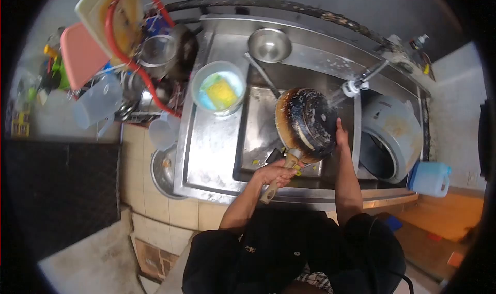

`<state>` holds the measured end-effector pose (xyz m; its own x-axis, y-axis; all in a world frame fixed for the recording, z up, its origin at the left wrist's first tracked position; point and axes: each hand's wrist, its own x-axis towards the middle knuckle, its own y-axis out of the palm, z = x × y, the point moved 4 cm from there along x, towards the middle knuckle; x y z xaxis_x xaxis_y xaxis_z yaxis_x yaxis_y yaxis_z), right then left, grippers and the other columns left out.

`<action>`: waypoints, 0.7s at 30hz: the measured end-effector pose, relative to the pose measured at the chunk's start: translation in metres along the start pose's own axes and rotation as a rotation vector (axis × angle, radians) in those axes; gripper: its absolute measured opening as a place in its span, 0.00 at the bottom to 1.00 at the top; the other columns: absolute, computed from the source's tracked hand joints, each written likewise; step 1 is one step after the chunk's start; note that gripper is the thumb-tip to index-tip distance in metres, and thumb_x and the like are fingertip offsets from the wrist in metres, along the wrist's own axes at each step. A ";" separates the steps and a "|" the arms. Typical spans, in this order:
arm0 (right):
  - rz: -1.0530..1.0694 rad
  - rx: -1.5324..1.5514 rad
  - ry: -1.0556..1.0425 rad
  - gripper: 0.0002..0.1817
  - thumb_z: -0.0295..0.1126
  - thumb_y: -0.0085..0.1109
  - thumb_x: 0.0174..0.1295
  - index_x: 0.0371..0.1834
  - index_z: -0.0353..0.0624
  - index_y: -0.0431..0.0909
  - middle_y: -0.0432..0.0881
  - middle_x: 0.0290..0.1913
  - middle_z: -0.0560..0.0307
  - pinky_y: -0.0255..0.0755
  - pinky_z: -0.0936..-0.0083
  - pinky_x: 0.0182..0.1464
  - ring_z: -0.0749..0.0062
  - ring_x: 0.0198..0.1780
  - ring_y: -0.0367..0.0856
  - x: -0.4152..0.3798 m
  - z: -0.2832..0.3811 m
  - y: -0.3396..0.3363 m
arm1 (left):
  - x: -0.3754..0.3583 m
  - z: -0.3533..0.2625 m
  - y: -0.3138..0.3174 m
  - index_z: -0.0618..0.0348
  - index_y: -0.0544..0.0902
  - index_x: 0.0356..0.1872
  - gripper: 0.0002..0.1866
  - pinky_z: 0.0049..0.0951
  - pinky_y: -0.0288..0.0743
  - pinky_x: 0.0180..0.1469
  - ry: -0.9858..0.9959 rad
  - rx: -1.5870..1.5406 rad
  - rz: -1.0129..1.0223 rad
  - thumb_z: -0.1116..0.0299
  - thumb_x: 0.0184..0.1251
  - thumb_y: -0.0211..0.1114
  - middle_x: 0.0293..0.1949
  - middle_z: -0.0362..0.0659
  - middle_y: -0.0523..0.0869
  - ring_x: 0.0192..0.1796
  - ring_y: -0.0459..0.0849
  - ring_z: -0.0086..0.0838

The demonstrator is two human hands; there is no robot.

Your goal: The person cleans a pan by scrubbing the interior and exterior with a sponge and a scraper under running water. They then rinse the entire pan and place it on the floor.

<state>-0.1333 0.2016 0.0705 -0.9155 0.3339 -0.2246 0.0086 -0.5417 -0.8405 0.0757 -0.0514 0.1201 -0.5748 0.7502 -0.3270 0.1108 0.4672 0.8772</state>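
A frying pan (305,121) with a scorched, blackened underside is tilted over the sink basin, its bottom facing up. My left hand (276,173) is wrapped round its light-coloured handle. At the pan's right edge, my right hand (341,135) grips the rim, some of its fingers hidden behind the pan. Water from the faucet (352,88) falls onto the pan's upper right side. To the left, a clear round tub (196,91) holds a yellow sponge (221,93) in bluish suds.
A steel bowl (269,45) sits at the back ledge of the steel sink (206,154). Right of the basin lies a large grey pot (395,128) on its side, near a blue jug (431,179). Cutting boards, a red hose (110,33) and a plastic pitcher (95,105) crowd the left.
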 end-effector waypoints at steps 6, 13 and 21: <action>0.561 0.984 0.429 0.44 0.70 0.42 0.61 0.68 0.45 0.65 0.69 0.68 0.55 0.55 0.56 0.70 0.60 0.69 0.64 -0.008 -0.053 -0.004 | 0.021 -0.022 -0.014 0.46 0.65 0.64 0.22 0.19 0.60 0.18 -0.166 0.278 0.093 0.69 0.71 0.59 0.17 0.28 0.60 0.15 0.60 0.13; 0.656 1.487 0.414 0.41 0.69 0.36 0.63 0.70 0.50 0.63 0.66 0.70 0.57 0.56 0.57 0.71 0.57 0.69 0.64 -0.028 -0.072 0.024 | 0.030 -0.041 -0.010 0.51 0.68 0.57 0.17 0.17 0.60 0.17 -0.304 0.318 0.052 0.70 0.70 0.59 0.18 0.29 0.62 0.15 0.61 0.12; -0.073 0.364 -0.337 0.31 0.52 0.47 0.67 0.66 0.41 0.66 0.58 0.71 0.40 0.47 0.62 0.73 0.44 0.73 0.53 0.016 0.030 0.008 | 0.079 -0.049 -0.021 0.55 0.68 0.47 0.20 0.21 0.63 0.14 -0.409 0.702 -0.127 0.85 0.52 0.48 0.19 0.34 0.67 0.15 0.66 0.16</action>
<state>-0.1602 0.1795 0.0744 -0.9880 0.1458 0.0505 -0.1463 -0.7806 -0.6077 -0.0119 -0.0250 0.0934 -0.2912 0.7197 -0.6303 0.6244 0.6421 0.4447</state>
